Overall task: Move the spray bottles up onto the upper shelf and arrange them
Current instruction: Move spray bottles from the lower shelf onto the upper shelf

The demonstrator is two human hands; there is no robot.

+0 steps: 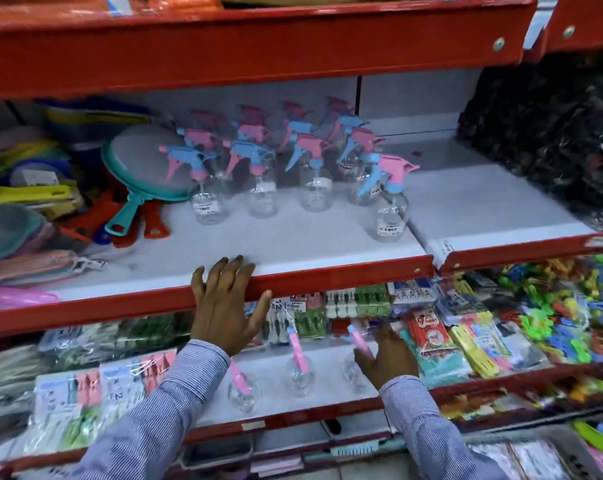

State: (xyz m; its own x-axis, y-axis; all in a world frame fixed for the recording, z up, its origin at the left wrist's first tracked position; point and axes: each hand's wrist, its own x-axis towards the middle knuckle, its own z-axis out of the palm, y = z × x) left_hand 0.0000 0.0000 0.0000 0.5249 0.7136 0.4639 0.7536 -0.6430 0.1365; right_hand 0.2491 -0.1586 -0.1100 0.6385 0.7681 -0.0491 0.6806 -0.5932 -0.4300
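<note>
Several clear spray bottles with pink and blue trigger heads stand in rows at the back of the white upper shelf. One more bottle stands apart, nearer the front right. On the lower shelf stand two clear bottles with pink triggers. My right hand is curled around the neck of a third bottle there. My left hand lies flat over the upper shelf's red front edge, fingers spread, holding nothing.
A teal round sieve and coloured plastic kitchen tools crowd the upper shelf's left side. Black bagged goods fill its right end. Packs of clothes pegs flank the bottles on the lower shelf. A red shelf hangs overhead.
</note>
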